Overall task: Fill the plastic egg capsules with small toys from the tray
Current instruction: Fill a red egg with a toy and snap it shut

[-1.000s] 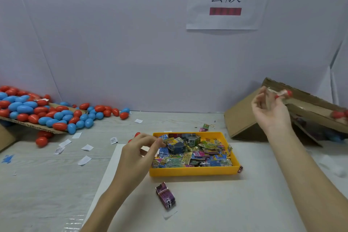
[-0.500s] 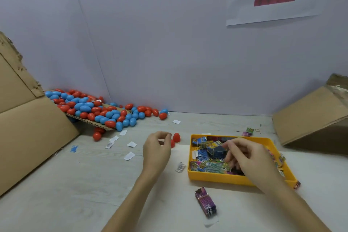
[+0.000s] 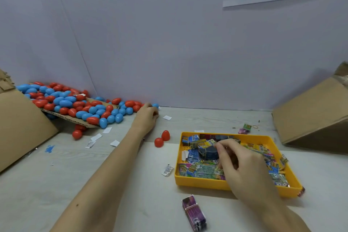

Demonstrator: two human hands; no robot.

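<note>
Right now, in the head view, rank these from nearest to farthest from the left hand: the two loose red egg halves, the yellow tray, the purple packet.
1. Two red egg halves, just right of the left hand.
2. Yellow tray, farther right.
3. Purple packet, nearest the camera.

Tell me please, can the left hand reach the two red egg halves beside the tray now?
Probably yes. The left hand is by the egg pile, and only bare table lies between it and the red halves just nearer the person.

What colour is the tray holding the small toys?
Yellow-orange all over: the tray shows best in the head view, its only view.
</note>
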